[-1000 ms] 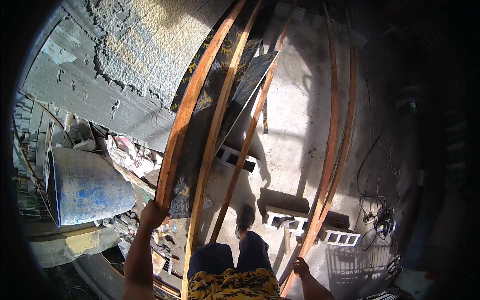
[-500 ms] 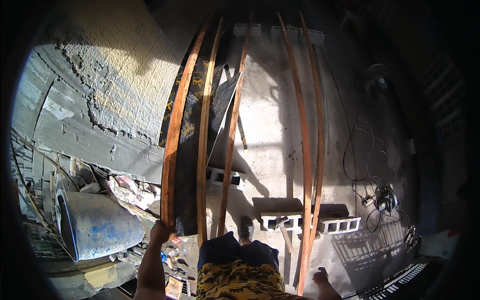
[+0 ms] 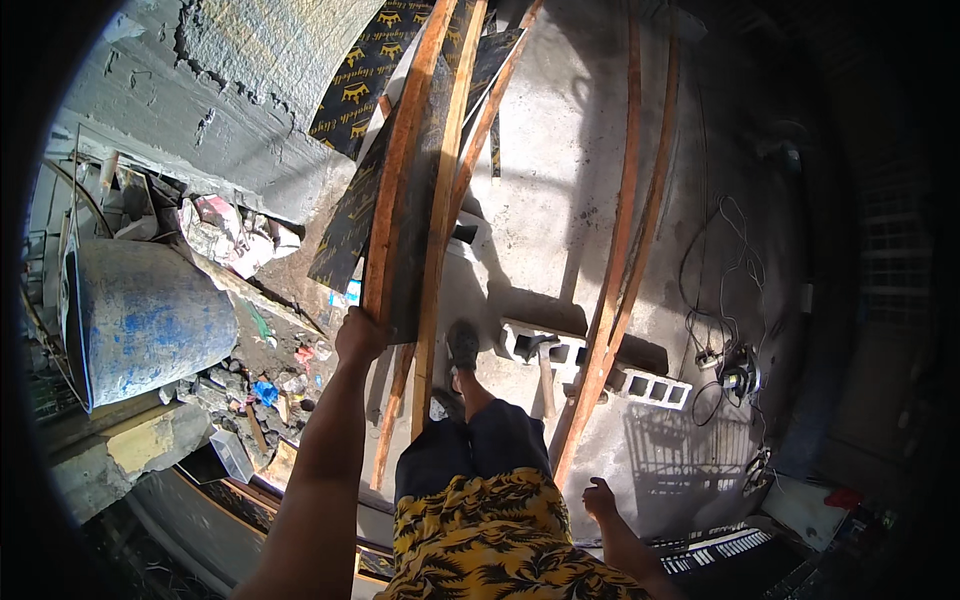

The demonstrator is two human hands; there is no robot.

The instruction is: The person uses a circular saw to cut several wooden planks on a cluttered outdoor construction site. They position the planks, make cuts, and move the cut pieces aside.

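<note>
My left hand (image 3: 362,335) is wrapped round the near end of a long reddish wooden beam (image 3: 402,170). A dark plywood panel (image 3: 412,250) sits against the beam's right side, its lower end beside my fingers. To the right runs a second, paler beam (image 3: 446,170); a thinner wooden strip (image 3: 393,415) passes beneath. My right hand (image 3: 598,498) hangs low with fingers loosely curled in and nothing in them. It is nearest the lower end of a pair of wooden lengths (image 3: 612,290). Black plywood with yellow print (image 3: 368,85) lies beyond my left hand.
Hollow concrete blocks (image 3: 655,388) stand ahead, with a hammer (image 3: 546,380) leaning on one. At left are a blue-stained drum (image 3: 155,315), rubble (image 3: 225,390) and a rough plaster wall (image 3: 230,130). A corded power tool (image 3: 738,375) lies at right.
My left hand, still on the beam, has shifted up and right in view, and the beam's near end has swung right. The view has moved forward; my feet have changed position.
</note>
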